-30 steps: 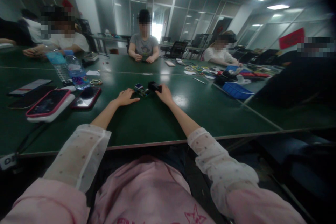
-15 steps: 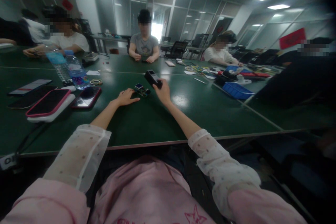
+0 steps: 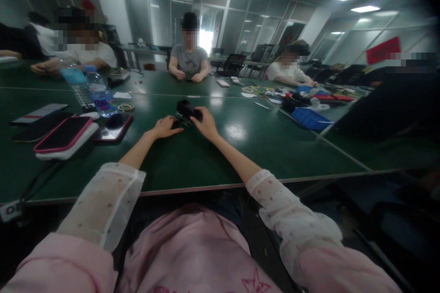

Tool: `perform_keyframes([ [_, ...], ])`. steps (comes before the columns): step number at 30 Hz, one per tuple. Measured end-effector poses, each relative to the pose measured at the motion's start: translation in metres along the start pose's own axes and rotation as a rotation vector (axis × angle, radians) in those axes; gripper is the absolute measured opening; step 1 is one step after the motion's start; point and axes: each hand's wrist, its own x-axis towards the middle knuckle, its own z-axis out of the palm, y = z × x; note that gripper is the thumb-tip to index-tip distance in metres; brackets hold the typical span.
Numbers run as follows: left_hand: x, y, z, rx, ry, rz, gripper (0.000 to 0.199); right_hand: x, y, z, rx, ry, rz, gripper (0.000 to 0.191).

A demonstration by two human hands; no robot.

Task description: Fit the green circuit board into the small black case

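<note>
Right hand [image 3: 205, 123]: fingers closed round black device [image 3: 187, 109], long axis slanting away leftward; left hand [image 3: 165, 127] loosely spread by circuit board [image 3: 184, 121].

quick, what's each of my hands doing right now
Left hand: open, resting on the table at the circuit board.
Right hand: closed on the black case, over the board.

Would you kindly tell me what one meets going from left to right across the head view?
Phone in a bright pink case, phone in a dark red case, left hand, black device, right hand, thin silvery stick, blue tray.
</note>
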Motion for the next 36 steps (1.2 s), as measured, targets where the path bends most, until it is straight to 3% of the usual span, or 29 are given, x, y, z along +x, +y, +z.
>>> perform_keyframes([
  [6,-0.001,0.001,0.000,-0.001,0.012,0.014,0.078,-0.002,0.005,0.002,-0.026,-0.078,0.010,0.038],
  [14,-0.001,0.001,0.000,-0.014,0.001,-0.004,0.083,-0.005,0.012,0.002,-0.056,-0.297,0.077,0.043],
  [22,-0.002,0.003,0.001,-0.018,0.001,-0.024,0.083,-0.004,0.014,0.002,-0.034,-0.299,0.068,0.042],
  [28,-0.003,0.003,0.002,-0.048,0.020,-0.118,0.105,-0.004,0.013,-0.002,-0.023,-0.325,0.060,0.042],
  [36,-0.003,0.002,0.003,-0.064,0.037,-0.091,0.100,-0.002,0.013,-0.009,0.032,-0.359,0.036,0.042],
])
